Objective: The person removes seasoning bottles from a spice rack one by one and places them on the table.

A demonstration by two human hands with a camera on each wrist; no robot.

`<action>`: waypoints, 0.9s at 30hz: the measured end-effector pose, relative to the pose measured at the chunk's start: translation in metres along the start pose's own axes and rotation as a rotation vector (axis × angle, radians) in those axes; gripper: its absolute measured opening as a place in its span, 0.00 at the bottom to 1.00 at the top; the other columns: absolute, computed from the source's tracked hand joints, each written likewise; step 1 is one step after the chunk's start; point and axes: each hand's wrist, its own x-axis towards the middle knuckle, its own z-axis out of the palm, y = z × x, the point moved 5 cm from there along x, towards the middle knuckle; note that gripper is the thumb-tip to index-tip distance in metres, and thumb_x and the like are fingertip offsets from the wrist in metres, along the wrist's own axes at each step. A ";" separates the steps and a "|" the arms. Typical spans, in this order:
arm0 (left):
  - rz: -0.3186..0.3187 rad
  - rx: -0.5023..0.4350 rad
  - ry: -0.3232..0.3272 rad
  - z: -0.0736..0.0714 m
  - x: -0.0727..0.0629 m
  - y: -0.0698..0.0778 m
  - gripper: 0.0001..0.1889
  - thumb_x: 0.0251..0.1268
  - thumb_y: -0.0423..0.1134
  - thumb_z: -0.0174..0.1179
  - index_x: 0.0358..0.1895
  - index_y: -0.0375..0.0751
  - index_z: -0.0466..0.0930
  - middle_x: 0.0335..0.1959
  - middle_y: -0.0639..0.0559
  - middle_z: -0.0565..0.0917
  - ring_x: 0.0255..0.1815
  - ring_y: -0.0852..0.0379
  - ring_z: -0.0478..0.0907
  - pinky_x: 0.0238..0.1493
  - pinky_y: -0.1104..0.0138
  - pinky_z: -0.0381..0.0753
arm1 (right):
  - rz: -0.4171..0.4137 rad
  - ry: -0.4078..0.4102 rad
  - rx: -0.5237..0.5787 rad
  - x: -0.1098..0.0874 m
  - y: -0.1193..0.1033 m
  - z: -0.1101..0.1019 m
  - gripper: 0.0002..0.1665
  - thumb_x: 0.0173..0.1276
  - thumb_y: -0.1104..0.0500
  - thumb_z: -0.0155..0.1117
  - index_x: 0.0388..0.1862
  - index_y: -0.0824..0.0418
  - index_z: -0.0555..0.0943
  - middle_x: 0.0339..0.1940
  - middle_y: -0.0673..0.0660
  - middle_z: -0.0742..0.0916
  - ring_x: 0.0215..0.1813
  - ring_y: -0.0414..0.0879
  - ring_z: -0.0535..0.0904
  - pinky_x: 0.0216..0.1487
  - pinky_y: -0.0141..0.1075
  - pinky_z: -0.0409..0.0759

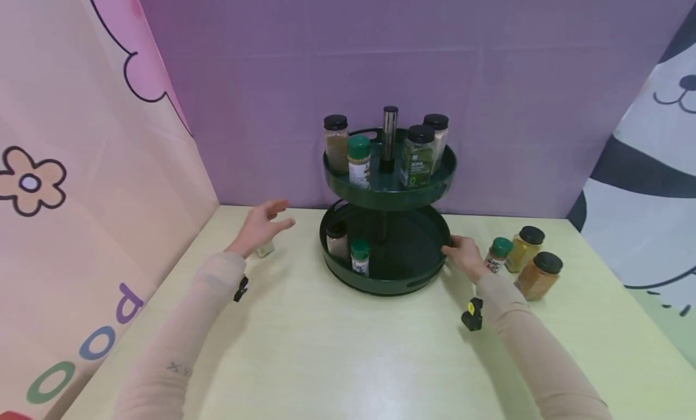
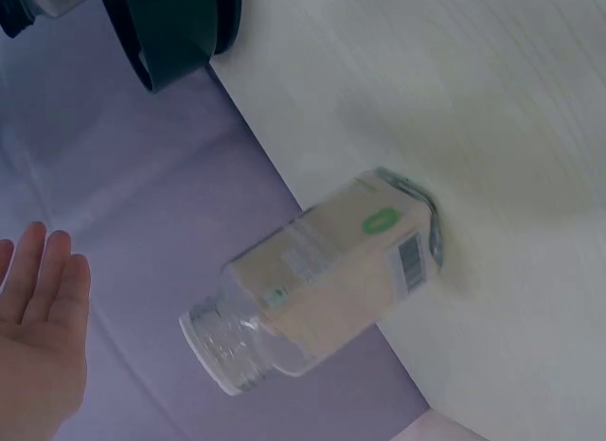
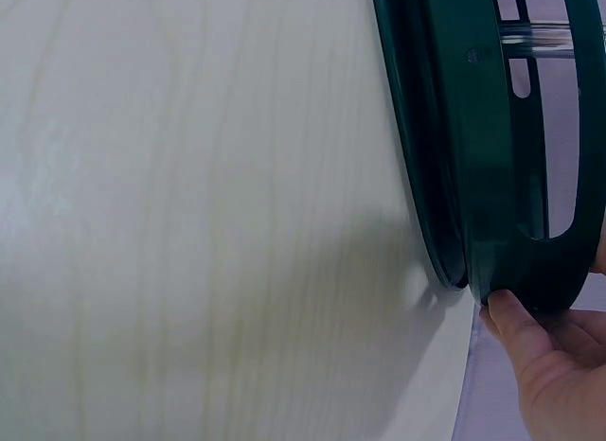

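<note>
A dark green two-tier spice rack (image 1: 388, 286) with a metal post stands at the back of the table. At its right side, my right hand (image 1: 466, 255) grips the rim of the lower tray (image 3: 488, 223), thumb on the wall; some of its fingers are hidden behind the tray. My left hand (image 1: 262, 228) is held in the air left of the rack, fingers apart and holding nothing. Behind it stands a clear jar (image 2: 331, 266) of beige contents, mostly hidden in the head view. On the lower tray are a black-capped jar (image 1: 337, 242) and a green-capped jar (image 1: 360, 260).
Several spice jars stand on the upper tray (image 1: 388, 197), among them a green-capped one (image 1: 359, 163). Right of my right hand are a green-capped jar (image 1: 497, 255), a yellow jar (image 1: 524, 251) and an orange jar (image 1: 538, 277). A purple cloth (image 1: 261, 106) hangs behind the table.
</note>
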 end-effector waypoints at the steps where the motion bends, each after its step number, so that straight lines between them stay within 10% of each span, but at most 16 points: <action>1: -0.004 0.002 -0.019 0.003 0.001 0.001 0.30 0.60 0.41 0.60 0.64 0.36 0.63 0.63 0.41 0.69 0.64 0.46 0.65 0.67 0.58 0.61 | 0.000 0.001 -0.001 0.000 0.000 0.000 0.29 0.69 0.63 0.45 0.64 0.79 0.58 0.63 0.76 0.68 0.65 0.64 0.64 0.63 0.51 0.66; 27: 0.070 0.037 -0.281 0.071 0.014 0.017 0.36 0.53 0.40 0.65 0.65 0.33 0.62 0.65 0.40 0.67 0.66 0.45 0.63 0.66 0.56 0.62 | -0.006 0.008 0.014 -0.002 -0.002 0.000 0.29 0.69 0.64 0.45 0.64 0.80 0.58 0.62 0.76 0.68 0.64 0.64 0.65 0.63 0.50 0.67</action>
